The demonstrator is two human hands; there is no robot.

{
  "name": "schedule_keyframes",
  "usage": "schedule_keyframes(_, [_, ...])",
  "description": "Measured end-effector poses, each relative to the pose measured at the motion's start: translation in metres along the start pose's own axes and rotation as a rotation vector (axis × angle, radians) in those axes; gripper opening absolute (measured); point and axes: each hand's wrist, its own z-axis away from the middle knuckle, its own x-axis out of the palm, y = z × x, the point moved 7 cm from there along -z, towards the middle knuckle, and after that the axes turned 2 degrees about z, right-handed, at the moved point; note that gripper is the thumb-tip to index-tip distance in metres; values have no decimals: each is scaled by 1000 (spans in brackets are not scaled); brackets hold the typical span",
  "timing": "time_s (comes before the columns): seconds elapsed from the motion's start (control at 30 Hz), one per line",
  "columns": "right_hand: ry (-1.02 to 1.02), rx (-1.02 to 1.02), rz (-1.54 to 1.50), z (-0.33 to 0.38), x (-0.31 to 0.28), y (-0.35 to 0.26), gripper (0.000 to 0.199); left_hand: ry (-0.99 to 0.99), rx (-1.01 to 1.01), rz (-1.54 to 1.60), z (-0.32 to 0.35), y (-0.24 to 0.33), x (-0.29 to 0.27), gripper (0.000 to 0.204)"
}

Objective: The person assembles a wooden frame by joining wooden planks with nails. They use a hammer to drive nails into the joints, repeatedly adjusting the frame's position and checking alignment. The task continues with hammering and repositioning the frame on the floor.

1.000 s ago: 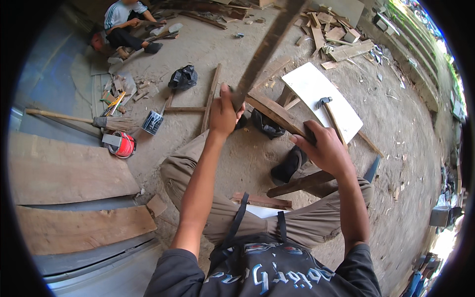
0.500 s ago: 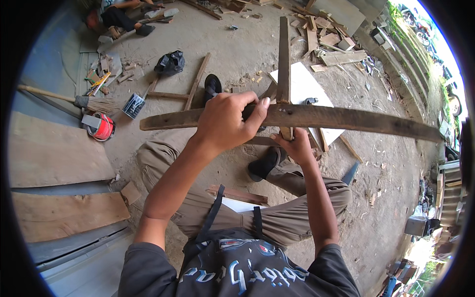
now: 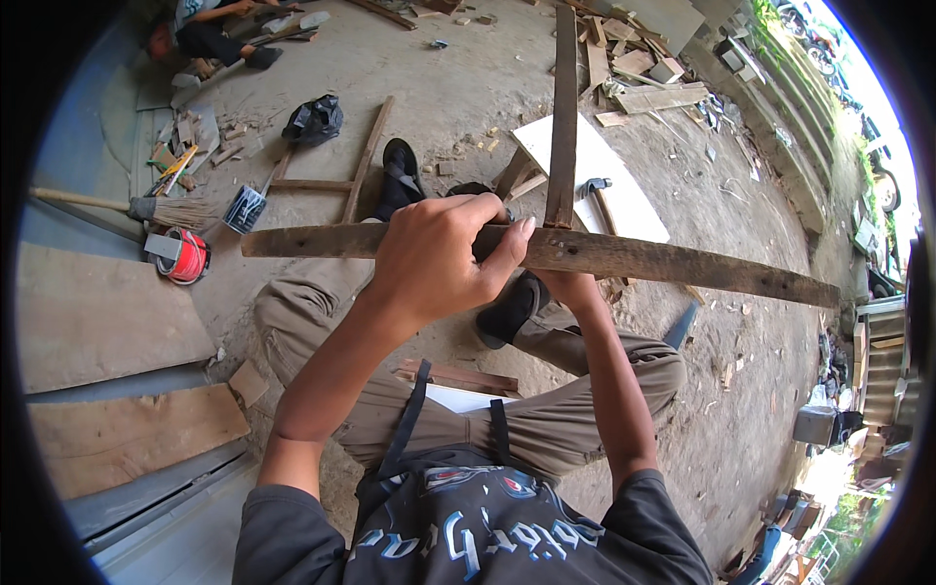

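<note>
Two brown wooden slats meet in a T-shaped wooden frame (image 3: 673,258), which I hold raised over my lap. Its long slat runs crosswise, the right end a little lower; the other slat (image 3: 564,117) points away from me. My left hand (image 3: 444,253) is closed round the long slat left of the joint, thumb along its near face. Below the joint, my right hand (image 3: 573,288) is up against the frame, its fingers mostly hidden behind the long slat. Beyond lies a hammer (image 3: 604,207) on a white board (image 3: 639,205).
A handsaw (image 3: 682,327) lies by my right knee. To the left are a broom (image 3: 180,211), a red pail (image 3: 183,258), a black plastic bag (image 3: 314,119) and a wooden piece (image 3: 366,161). Scrap wood (image 3: 653,93) is heaped at the back; another person (image 3: 210,34) sits far left.
The frame has tilted, its right end dropping, and the view has shifted. My right hand has gone further behind the long slat. More of the hammer now shows. The left hand keeps its grip.
</note>
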Motion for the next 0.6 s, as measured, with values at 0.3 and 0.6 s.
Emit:
schedule_keyframes(0.3, [-17,-3,21,-1,5,-1,36,-1,20,-28,5,-1,2,30])
schedule_keyframes(0.6, [1,33,-137,-7,13,19,26,-33,0,4,15,9,9,25])
